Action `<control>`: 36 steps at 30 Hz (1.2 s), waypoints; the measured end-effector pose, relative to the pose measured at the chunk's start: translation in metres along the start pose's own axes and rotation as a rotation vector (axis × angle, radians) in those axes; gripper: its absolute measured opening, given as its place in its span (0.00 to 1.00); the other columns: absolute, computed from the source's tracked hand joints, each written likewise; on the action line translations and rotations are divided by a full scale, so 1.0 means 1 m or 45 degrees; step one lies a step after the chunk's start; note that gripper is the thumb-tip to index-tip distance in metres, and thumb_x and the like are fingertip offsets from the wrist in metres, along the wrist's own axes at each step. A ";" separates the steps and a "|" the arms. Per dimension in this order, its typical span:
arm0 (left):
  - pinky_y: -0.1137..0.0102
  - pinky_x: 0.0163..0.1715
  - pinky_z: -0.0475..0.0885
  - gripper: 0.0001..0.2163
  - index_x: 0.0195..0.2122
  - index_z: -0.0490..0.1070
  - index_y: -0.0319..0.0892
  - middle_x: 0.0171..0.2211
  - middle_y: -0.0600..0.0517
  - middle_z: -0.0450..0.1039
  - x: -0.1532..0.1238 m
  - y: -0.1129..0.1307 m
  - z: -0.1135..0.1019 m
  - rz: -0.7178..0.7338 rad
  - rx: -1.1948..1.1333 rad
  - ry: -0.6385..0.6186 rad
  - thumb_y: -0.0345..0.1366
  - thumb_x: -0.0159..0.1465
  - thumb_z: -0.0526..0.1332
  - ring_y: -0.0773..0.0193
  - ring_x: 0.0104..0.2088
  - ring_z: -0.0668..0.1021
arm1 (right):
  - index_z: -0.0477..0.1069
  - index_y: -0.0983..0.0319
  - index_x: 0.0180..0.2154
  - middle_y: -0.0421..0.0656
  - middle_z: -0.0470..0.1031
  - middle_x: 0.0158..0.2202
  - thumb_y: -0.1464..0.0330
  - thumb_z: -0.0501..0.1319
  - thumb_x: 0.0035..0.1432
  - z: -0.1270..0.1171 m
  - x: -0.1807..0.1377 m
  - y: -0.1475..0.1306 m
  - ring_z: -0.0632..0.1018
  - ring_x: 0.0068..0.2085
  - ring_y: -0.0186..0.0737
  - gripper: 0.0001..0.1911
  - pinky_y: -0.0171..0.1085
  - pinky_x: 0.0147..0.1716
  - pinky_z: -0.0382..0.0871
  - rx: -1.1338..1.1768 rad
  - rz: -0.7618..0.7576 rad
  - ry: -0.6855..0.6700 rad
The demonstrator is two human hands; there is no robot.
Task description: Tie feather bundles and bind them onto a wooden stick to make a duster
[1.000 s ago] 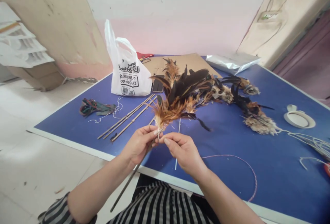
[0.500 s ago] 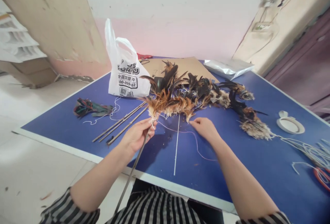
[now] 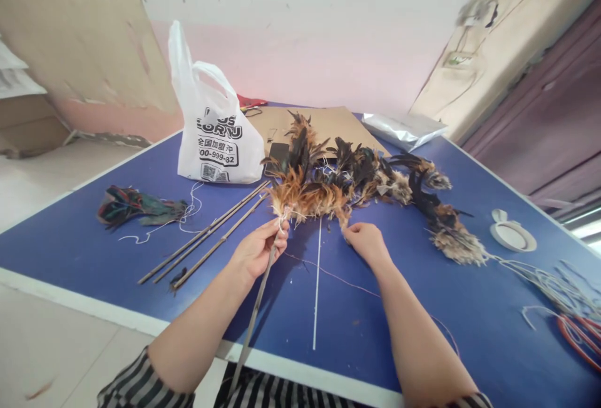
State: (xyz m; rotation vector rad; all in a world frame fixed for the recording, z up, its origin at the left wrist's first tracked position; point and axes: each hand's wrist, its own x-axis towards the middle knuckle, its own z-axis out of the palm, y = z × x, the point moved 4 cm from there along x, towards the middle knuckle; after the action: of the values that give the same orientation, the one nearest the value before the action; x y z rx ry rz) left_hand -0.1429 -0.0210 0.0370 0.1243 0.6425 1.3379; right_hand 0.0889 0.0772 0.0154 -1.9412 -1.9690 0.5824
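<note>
My left hand (image 3: 260, 250) is closed around a thin stick (image 3: 253, 320) at the point where brown and black feathers (image 3: 310, 192) are bound to it with white thread. The stick slants down past the table edge toward my lap. My right hand (image 3: 366, 242) is closed in a pinch at the lower edge of the strung feathers, holding the feather string. A long garland of feathers (image 3: 422, 198) trails right across the blue table (image 3: 94, 245). A thin pinkish thread (image 3: 338, 278) runs over the table under my right forearm.
Several bare sticks (image 3: 206, 236) lie left of my hands. A small bundle of dark coloured feathers (image 3: 131, 206) lies far left. A white plastic bag (image 3: 211, 132), a phone (image 3: 277, 154), brown cardboard (image 3: 328, 121) and a silver pouch (image 3: 404, 129) stand behind. A tape roll (image 3: 511, 236) and loose cords (image 3: 563, 289) lie right.
My right hand left the binding point beside my left hand and reached right to the lower edge of the feather string. The feather bunch dropped lower toward the table. The view shifted left.
</note>
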 end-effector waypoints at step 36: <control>0.82 0.16 0.63 0.06 0.37 0.64 0.33 0.27 0.50 0.66 0.003 0.009 -0.005 -0.078 -0.164 -0.006 0.22 0.61 0.51 0.76 0.21 0.68 | 0.77 0.59 0.26 0.47 0.75 0.28 0.60 0.58 0.45 0.023 0.037 -0.052 0.74 0.34 0.45 0.12 0.36 0.29 0.63 0.152 0.038 0.207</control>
State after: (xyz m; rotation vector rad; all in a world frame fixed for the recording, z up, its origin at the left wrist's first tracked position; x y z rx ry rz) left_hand -0.1534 -0.0174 0.0357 0.0032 0.5505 1.3160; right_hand 0.0310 0.1123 0.0194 -1.8851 -1.7691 0.5189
